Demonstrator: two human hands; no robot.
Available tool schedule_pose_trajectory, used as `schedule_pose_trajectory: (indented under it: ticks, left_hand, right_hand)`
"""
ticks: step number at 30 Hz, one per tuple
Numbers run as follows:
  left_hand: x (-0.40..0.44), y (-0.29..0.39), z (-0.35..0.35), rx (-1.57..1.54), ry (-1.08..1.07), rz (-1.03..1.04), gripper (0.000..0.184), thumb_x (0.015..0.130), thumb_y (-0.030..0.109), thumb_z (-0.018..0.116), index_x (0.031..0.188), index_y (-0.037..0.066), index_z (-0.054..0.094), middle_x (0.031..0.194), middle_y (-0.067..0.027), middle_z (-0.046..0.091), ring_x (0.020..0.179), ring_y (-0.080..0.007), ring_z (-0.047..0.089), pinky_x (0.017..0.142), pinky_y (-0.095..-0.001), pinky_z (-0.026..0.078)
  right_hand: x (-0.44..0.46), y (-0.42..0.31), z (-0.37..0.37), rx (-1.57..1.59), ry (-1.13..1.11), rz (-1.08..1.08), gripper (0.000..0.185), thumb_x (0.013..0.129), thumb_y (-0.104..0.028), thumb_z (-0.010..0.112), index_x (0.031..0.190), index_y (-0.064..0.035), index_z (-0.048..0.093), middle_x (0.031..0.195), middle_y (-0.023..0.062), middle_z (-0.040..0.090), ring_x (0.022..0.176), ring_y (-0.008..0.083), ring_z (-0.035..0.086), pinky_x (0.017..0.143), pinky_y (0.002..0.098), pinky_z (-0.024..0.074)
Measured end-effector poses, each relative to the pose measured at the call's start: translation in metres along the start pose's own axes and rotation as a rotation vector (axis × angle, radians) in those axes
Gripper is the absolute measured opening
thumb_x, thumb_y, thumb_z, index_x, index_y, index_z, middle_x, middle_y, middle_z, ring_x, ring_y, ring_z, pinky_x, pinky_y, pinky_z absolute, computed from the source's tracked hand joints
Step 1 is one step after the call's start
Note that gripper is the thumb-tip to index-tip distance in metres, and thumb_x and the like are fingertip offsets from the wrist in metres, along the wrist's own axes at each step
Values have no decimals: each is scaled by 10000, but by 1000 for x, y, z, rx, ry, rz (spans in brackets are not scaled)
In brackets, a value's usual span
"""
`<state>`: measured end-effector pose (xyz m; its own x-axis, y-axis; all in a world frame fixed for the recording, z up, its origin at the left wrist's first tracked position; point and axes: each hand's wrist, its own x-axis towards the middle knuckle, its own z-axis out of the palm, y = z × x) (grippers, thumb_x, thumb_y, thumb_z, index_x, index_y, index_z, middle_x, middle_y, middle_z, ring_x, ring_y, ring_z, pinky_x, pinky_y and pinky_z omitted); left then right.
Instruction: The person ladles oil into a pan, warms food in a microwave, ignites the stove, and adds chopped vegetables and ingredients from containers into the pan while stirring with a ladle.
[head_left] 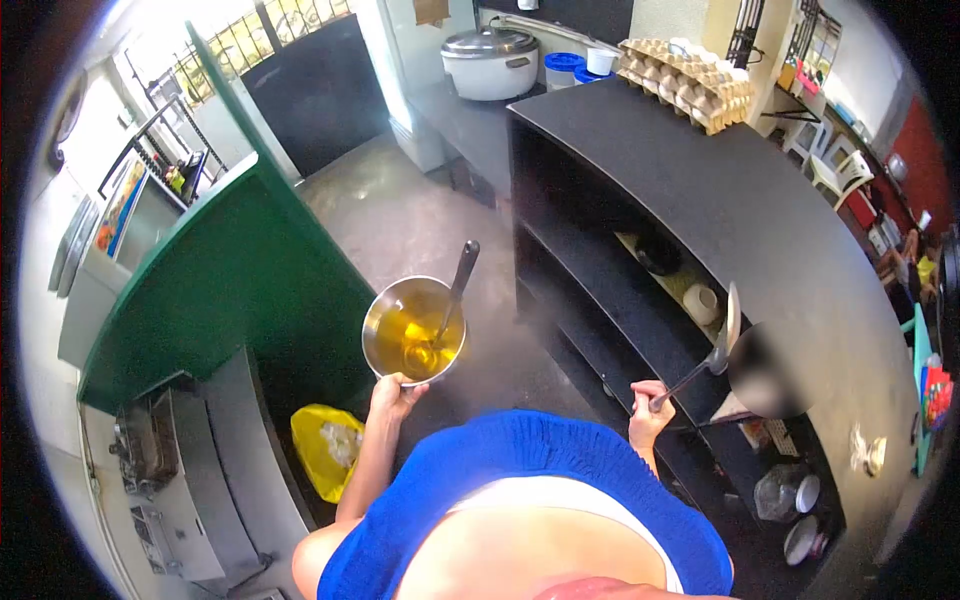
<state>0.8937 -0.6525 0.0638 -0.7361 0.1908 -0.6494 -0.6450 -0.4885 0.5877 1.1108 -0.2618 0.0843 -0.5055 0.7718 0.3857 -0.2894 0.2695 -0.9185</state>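
My left hand (398,394) grips the near rim of a round metal bowl (372,335), held out over the floor. Yellow liquid (410,322) lies in the bowl, and a dark-handled utensil (463,272) leans in it, its handle up past the far right rim. On the right, my right hand (650,408) is closed around the handle of a metal ladle (718,358), whose head points up and to the right, in front of the dark shelving. A blurred round patch beside the ladle hides what is there.
A black shelf unit (730,170) curves along the right, with egg trays (690,82) on top and glass jars (785,492) low down. A rice cooker (489,65) sits at the back. At left are a green partition (230,270) and a yellow bag (318,450).
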Motion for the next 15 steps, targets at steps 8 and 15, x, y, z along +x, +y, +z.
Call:
schedule_pose_trajectory:
  ticks: [8,15]
  left_hand:
    - [181,105,96,-4,-84,-61,449,700,-99,460,1140,-24,406,888,-223,593,597,-332,612,497,-355,562]
    - [343,174,197,47,-191,-103,578,680,-107,456,1239,3,361,996,-213,582,657,-319,629,527,-387,578]
  right_hand:
    - [113,-22,102,113,-69,62,131,781,116,562,776,-8,604,847,112,615,526,66,463,448,181,356]
    - [180,-26,187,87,133,36,105,833,66,522,913,0,527,779,157,610,447,67,430,407,185,357]
